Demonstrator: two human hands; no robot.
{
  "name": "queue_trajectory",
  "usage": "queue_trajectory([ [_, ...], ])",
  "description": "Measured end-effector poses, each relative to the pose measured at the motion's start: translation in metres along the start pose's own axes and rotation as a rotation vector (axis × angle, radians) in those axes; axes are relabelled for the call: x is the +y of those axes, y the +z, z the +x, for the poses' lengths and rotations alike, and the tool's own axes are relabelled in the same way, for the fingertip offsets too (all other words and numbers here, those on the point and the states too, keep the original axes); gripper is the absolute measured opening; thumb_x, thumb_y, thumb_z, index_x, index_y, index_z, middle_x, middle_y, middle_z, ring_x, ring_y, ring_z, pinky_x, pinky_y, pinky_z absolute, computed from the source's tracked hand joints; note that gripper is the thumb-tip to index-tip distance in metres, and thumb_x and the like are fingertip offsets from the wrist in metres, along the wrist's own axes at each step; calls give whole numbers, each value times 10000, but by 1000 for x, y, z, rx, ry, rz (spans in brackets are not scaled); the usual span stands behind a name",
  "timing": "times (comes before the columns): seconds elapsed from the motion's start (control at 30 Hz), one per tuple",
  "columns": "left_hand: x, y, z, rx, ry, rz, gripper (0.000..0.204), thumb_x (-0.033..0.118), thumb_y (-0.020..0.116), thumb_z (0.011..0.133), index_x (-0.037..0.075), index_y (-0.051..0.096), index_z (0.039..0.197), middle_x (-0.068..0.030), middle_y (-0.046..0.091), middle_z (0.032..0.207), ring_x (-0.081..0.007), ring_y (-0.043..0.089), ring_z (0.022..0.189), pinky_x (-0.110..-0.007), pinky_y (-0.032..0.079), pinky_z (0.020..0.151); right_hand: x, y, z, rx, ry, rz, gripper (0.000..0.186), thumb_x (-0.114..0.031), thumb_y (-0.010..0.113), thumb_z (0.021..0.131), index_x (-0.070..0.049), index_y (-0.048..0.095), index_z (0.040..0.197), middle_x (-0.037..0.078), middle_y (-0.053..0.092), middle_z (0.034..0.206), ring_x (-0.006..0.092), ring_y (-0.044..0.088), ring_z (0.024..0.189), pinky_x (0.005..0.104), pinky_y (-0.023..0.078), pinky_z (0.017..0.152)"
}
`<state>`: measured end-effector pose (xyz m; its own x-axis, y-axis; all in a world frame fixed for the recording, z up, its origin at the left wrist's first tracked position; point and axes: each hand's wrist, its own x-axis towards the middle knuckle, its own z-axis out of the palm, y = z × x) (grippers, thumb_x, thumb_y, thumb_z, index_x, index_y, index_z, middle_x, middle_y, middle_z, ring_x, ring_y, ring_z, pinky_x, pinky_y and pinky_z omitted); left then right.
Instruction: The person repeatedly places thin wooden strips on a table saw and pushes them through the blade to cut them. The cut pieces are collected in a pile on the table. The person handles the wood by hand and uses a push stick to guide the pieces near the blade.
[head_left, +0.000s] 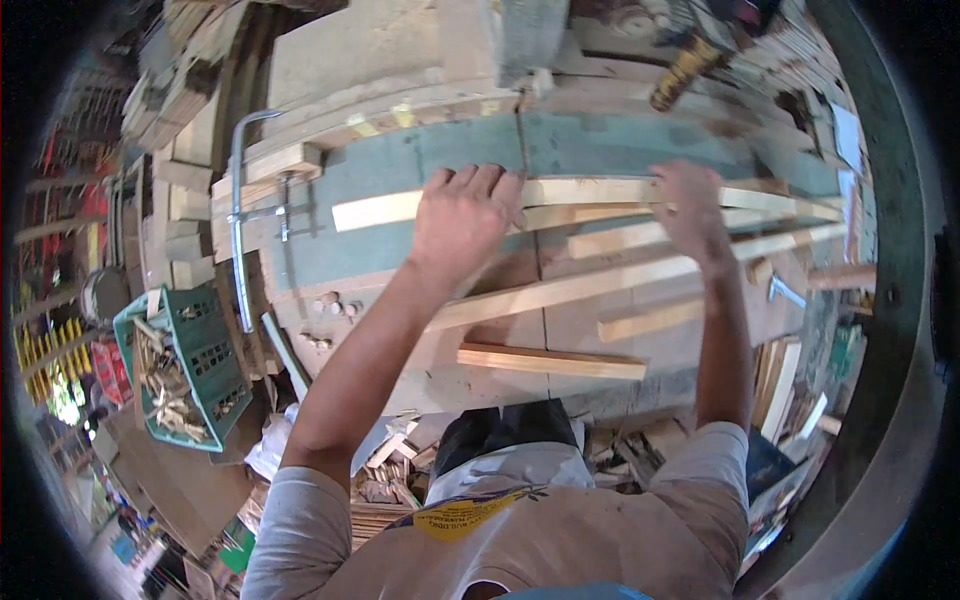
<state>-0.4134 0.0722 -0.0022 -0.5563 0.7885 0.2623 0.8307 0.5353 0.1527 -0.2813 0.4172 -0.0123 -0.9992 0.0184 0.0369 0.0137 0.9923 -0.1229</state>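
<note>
Both hands grasp one pale wooden strip (pixel 590 190): the left hand (pixel 465 215) is closed over it near its left end, and the right hand (pixel 690 200) is closed on it farther to the right. Fingertips are hidden, so I cannot tell how far they go under the wood. The strip lies crosswise in front of the person, over the green part of the bench (pixel 380 160), and both its ends reach beyond the hands. I cannot tell if it rests fully on the surface.

Nearer to the body, a longer stick (pixel 560 300) lies at a slant, and nearer still is a short block (pixel 550 361). To the right of these is a hammer (pixel 787 290). To the left of the left hand stands a metal clamp (pixel 238 250), beside the bench's left end. Lower left, a green crate (pixel 215 340) holds many small wood scraps (pixel 170 390). Beyond the bench's far side, at upper right, is a yellow tool (pixel 690 72).
</note>
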Motion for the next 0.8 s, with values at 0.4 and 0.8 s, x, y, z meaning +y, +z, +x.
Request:
queue_trajectory([
  [0.4, -94, 69, 13, 164, -225, -28, 290, 299, 762, 944, 141, 701, 1180, -64, 609, 1123, -289, 606, 1115, -494, 474, 1022, 141, 27, 41, 114, 42, -57, 407, -231, 697, 963, -25, 661, 1312, 221, 655, 1283, 438, 610, 1211, 532, 464, 1045],
  [0.8, -108, 83, 4, 241, -285, 72, 192, 315, 772, 907, 142, 693, 932, -38, 620, 1035, -268, 620, 1021, -464, 471, 878, 128, 71, 52, 285, 155, -274, 335, -169, 724, 955, -106, 705, 1283, 164, 678, 1304, 415, 618, 1237, 535, 501, 1067],
])
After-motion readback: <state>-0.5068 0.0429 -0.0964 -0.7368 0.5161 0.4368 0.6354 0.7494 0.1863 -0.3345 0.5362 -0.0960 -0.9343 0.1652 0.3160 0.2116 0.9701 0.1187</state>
